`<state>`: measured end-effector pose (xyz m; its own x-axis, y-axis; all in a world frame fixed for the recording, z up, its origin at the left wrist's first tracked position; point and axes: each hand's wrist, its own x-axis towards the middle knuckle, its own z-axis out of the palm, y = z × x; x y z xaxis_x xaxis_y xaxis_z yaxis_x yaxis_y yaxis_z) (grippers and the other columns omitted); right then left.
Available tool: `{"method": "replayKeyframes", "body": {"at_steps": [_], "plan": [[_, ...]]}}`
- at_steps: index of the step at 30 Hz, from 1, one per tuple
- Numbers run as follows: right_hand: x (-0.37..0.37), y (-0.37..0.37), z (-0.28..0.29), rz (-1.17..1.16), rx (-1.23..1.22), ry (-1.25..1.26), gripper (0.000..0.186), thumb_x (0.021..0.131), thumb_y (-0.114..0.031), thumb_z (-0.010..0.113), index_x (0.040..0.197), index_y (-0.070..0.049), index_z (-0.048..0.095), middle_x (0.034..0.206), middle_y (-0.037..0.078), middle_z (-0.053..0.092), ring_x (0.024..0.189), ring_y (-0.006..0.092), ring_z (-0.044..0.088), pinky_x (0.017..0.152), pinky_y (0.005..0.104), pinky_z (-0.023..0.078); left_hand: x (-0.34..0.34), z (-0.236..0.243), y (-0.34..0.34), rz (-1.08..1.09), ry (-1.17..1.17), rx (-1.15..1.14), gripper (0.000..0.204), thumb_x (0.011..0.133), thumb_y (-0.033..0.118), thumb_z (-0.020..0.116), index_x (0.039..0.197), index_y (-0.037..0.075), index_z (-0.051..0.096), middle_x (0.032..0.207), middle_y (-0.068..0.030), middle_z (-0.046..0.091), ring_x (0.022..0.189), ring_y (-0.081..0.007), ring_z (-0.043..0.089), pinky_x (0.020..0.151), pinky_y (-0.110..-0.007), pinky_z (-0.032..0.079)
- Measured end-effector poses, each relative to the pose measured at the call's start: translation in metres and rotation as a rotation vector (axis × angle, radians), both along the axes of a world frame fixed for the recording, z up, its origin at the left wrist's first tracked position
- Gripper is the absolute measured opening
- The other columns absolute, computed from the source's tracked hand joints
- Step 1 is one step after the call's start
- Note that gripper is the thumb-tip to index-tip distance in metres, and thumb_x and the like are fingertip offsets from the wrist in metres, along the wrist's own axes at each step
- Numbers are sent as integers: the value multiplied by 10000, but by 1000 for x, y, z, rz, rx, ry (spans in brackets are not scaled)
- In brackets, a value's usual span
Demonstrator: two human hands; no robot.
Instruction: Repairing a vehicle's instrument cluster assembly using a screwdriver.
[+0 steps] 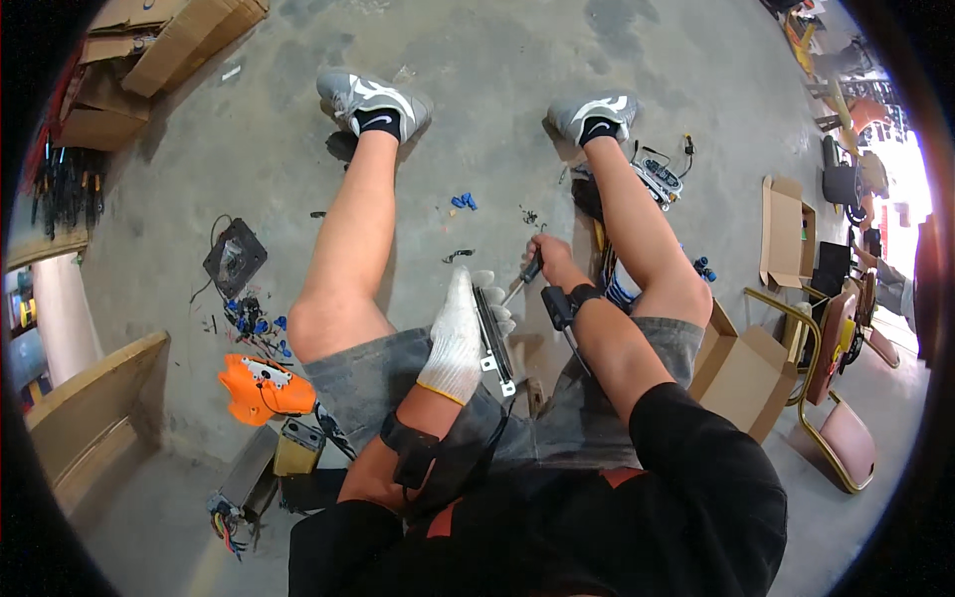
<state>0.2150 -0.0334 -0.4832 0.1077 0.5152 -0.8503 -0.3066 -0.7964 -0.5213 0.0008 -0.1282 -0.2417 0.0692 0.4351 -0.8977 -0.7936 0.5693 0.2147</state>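
My left hand [456, 328], in a white knit glove, grips a long, narrow black part [491, 343] with metal bracket tabs at its near end. Gloved fingers wrap round its right side. My bare right hand [553, 259] is closed on the dark handle of a screwdriver [533, 267]. The screwdriver's shaft slants down and left to the upper part of the black piece; whether its tip touches a screw is too small to tell. On the floor beyond my hands lie a small black piece [458, 256] and several blue bits [465, 201].
At left lie a dark square part [236, 257], scattered blue and black bits, an orange casing [267, 388] and a metal box with wires [245, 478]. Right of my leg are a silver part [659, 181], open cardboard boxes [741, 378] and chairs [848, 443]. Cartons [189, 45] stand far left.
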Motion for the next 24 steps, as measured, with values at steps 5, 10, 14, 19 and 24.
{"method": "replayKeyframes", "body": {"at_steps": [5,10,14,19,24], "plan": [[-2,15,2,-42,-31,-53,51,887,-31,535,838,-28,522,664,98,539,541,228,527,524,408,488,4,6,5,-68,-4,-6,416,1026,462,431,1081,93,613,820,-50,632,581,-165,620,549,-355,576],[1,-17,31,-21,11,-82,87,872,-53,554,814,13,554,659,122,569,539,241,564,500,377,490,7,4,3,-81,1,31,415,1022,472,433,1069,102,617,780,-42,629,576,-163,617,541,-345,567],[3,-35,75,23,45,-177,145,884,-121,585,797,-5,570,669,112,574,540,238,577,491,375,489,17,7,4,-44,-91,138,439,1013,501,438,1039,106,627,823,-92,659,604,-215,622,566,-377,556],[-6,-42,169,64,175,10,190,911,-201,597,897,-12,577,692,66,533,568,224,588,506,369,505,5,-13,-1,40,-256,237,501,966,587,461,965,119,637,803,-143,669,638,-286,635,569,-429,550],[-5,-63,243,144,277,159,390,983,-433,548,903,-51,573,672,25,506,525,172,533,475,338,468,13,47,-8,6,-417,527,479,961,523,521,984,57,631,898,-156,683,738,-287,660,663,-412,570]]}}
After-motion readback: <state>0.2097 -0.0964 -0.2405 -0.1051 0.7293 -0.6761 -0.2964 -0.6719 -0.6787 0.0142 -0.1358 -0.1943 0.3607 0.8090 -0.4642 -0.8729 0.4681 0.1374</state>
